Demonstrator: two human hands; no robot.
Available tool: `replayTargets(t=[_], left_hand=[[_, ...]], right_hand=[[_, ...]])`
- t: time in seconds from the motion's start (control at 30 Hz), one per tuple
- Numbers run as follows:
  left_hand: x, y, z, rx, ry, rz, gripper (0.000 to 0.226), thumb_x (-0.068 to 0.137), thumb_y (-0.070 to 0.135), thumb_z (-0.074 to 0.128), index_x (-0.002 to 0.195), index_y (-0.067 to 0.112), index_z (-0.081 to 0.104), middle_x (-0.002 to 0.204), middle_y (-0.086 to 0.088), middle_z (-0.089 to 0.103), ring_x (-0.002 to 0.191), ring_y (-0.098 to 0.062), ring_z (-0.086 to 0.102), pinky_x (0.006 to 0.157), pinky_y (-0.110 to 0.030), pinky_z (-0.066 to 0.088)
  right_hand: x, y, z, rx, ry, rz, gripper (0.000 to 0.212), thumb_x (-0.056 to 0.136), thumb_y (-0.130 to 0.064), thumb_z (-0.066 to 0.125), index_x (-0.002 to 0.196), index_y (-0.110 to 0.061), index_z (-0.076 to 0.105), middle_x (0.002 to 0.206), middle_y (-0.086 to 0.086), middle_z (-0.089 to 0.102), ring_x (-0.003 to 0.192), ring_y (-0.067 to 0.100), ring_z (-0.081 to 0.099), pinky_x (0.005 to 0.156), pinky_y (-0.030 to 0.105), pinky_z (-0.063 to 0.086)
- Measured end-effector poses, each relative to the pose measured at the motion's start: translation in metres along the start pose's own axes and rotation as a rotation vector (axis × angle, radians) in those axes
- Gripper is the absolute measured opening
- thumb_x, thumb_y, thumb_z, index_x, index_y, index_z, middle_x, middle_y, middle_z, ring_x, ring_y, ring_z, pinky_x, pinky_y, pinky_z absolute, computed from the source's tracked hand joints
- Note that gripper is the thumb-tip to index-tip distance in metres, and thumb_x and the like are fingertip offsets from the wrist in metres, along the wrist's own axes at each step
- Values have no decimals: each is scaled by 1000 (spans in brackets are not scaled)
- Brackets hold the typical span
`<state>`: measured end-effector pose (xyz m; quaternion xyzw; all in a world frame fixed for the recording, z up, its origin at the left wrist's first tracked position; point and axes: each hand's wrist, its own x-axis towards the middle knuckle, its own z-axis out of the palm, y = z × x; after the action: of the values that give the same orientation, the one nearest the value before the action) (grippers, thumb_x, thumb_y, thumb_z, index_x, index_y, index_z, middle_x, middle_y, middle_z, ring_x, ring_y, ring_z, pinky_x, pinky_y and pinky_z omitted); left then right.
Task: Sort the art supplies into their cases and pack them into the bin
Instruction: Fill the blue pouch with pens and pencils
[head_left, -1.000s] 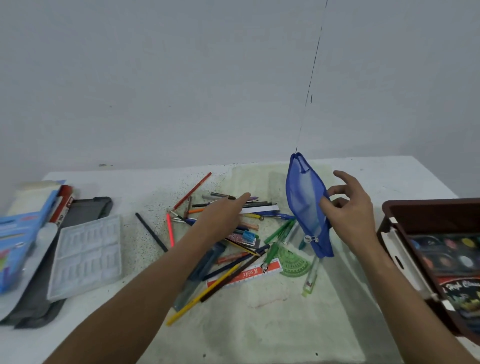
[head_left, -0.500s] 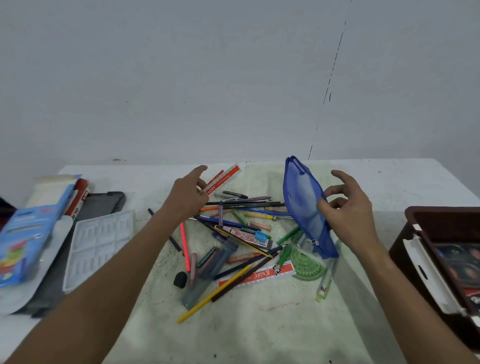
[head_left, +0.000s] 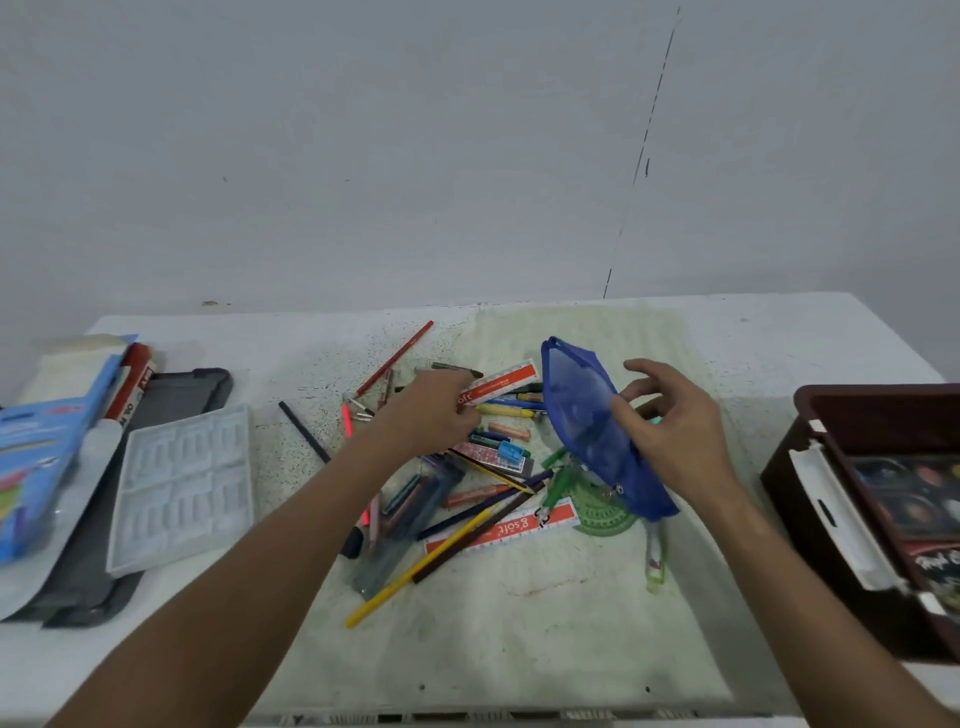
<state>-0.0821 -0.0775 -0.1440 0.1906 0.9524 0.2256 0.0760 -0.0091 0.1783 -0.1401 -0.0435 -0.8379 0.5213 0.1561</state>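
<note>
My left hand (head_left: 431, 415) pinches a ruler (head_left: 501, 383) mid-frame; my right hand (head_left: 670, 436) grips the pouch (head_left: 587, 415) above scattered pencils (head_left: 467, 525); bin (head_left: 831, 415) at right edge.

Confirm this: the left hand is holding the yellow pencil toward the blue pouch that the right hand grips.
Not quite. In the head view the left hand holds a red-and-white ruler, not the yellow pencil, which lies on the table. The right hand does grip the blue pouch.
</note>
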Motion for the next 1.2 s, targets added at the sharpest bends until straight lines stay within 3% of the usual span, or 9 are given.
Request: replayTargets(t=[0.17,0.3,0.43,0.53,0.73,0.87,0.93,1.1,1.2], left_hand=[[-14,26,10,-4,-105,6,28,81,30,69,105,25,54,91,10,60,73,-2,56,61,-20,46],[-10,36,18,34,-225,-32,32,79,38,74,99,17,62,87,5,63,77,-11,59,60,-18,39],[-9,38,19,67,-233,-49,32,84,42,68,86,11,64,82,-4,66,76,-16,62,55,-16,28],[-10,36,14,35,-130,-69,32,84,43,67,86,12,64,73,2,62,60,-8,56,53,-18,38],[-22,55,-7,-143,179,-63,30,84,44,67,82,15,62,66,2,58,55,-10,57,53,-20,44],[-22,79,-13,-378,-16,-218,28,81,34,70,66,12,62,51,3,55,44,-12,55,46,-21,44],[-22,89,-13,-489,-138,-332,25,80,30,70,73,6,66,55,-1,62,46,-14,60,46,-20,47],[-21,92,-9,-414,-200,-459,31,76,31,70,92,5,63,76,-8,70,61,-20,71,54,-27,56],[-23,91,-12,-171,-194,-435,36,74,39,71,94,13,57,78,-2,61,66,-17,63,54,-24,47]], right_hand=[[1,-5,-14,16,126,-19,32,84,-11,69,114,-21,61,81,-6,66,60,0,60,53,8,44],[-5,-2,-20,-2,157,-13,34,84,-12,69,116,-20,60,79,-11,64,62,-2,60,55,8,45],[-14,0,-21,3,148,-11,35,84,-11,69,116,-21,59,79,-11,63,62,-1,60,55,8,45],[-18,-1,-19,21,130,-10,36,84,-10,69,115,-23,58,79,-9,64,60,0,59,54,9,45],[-27,-3,-10,25,113,-15,37,84,-11,69,118,-22,58,80,-10,64,64,5,62,56,12,48],[-32,-9,2,50,106,-39,39,84,-10,69,120,-21,57,80,-9,64,62,7,61,54,11,46],[-36,-12,9,68,102,-51,41,85,-9,68,122,-21,56,81,-6,64,64,9,61,54,10,46],[-43,-16,19,85,163,-19,45,88,-10,65,130,-20,51,85,-3,63,68,7,62,55,12,50],[-44,-17,21,83,180,0,48,88,-12,65,132,-21,48,86,-6,62,68,7,63,56,14,51]])
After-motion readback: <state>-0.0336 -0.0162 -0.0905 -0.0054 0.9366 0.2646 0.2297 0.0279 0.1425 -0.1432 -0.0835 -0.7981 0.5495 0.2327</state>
